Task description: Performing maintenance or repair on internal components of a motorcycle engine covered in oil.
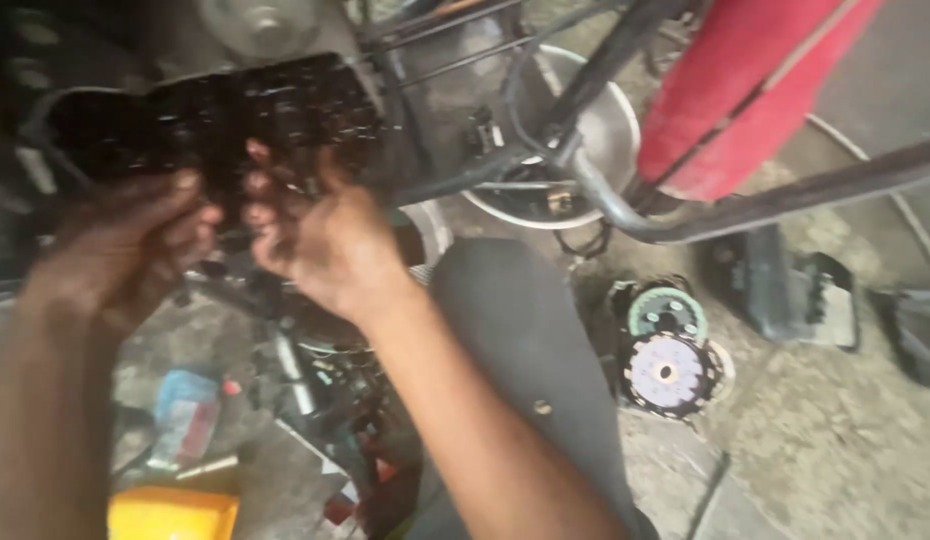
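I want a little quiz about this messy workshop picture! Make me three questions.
1. True or false: both hands are on the dark, greasy part.
2. What colour is the box at the bottom left? A) green B) yellow C) white
3. Which round things lie on the floor right of the person's dark knee?

Key
1. True: the left hand and the right hand both grip its lower edge.
2. B, yellow.
3. Two toothed discs, one above the other, near the silver bowl.
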